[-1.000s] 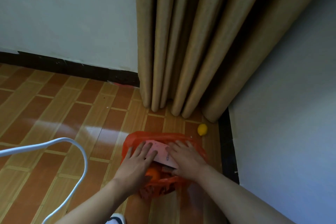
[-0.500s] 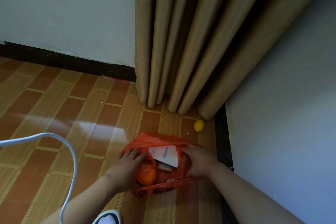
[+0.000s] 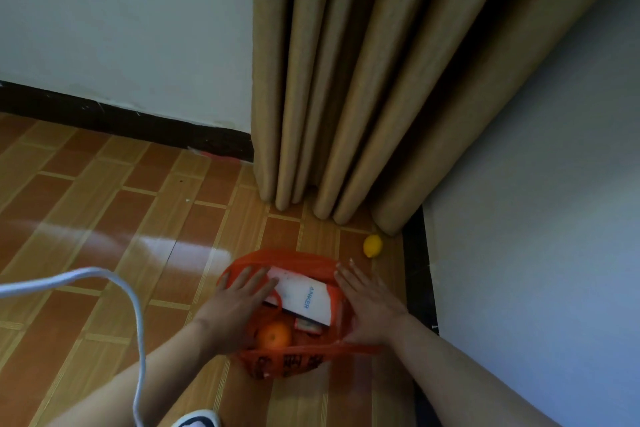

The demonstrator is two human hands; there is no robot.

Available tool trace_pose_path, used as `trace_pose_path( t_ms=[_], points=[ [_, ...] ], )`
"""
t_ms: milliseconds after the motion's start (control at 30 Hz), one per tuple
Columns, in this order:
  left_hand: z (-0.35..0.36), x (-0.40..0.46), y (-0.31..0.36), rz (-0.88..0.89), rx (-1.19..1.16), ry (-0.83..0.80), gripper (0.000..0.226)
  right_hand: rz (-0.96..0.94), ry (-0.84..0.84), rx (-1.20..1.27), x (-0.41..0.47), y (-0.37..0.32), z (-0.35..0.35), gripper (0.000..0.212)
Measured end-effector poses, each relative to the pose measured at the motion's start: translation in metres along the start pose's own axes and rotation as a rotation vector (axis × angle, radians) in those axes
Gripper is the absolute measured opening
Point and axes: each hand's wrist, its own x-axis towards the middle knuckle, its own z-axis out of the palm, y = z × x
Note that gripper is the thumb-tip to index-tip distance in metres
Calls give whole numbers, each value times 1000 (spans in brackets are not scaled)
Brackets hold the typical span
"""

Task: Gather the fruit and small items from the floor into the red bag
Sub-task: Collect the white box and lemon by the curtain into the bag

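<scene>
- 1 red bag (image 3: 277,362) on the floor (image 3: 104,236), mouth open, near the corner by the curtain (image 3: 363,80).
- In the bag: 1 orange (image 3: 274,335), 1 white box (image 3: 304,298) printed "ANKER", tilted, lying above the orange; 1 small red-and-white item (image 3: 308,325) under the box's edge, can't identify it.
- 1 lemon (image 3: 372,245) outside the bag, on the floor just beside the curtain hem, apart from the bag.
- 2 hands, one on each side of the bag mouth.
- Left hand (image 3: 239,302): palm down, fingers straight and spread, on the bag's left rim, fingertips touching the box's left end. No grip.
- Right hand (image 3: 367,302): palm down, fingers straight and together, pointing away from the body, pressed flat on the bag's right rim. No grip.
- Both forearms reach in from the bottom edge, converging on the bag.
- 1 white cable (image 3: 104,276) loops across the left foreground; 1 shoe tip (image 3: 197,421) at the bottom edge.
</scene>
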Motion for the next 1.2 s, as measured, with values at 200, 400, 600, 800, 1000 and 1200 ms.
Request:
trace_pose_path(
  t_ms=[200, 400, 600, 800, 1000, 1200],
  points=[
    [18, -1, -11, -20, -42, -50, 124, 50, -163, -18, 12, 7, 21, 143],
    [10, -3, 3, 41, -151, 109, 95, 41, -12, 176, 1, 11, 7, 128],
    [-4, 6, 20, 102, -189, 309, 77, 132, 295, 321, -10, 6, -22, 84],
    [-7, 7, 20, 74, -202, 384, 75, 325, 274, 292, 28, 51, -13, 70],
    [6, -10, 17, 62, -192, 335, 77, 349, 155, 238, 61, 102, 12, 71],
    [15, -22, 11, 44, -203, 321, 77, 414, 222, 509, 79, 95, 18, 57]
  ],
)
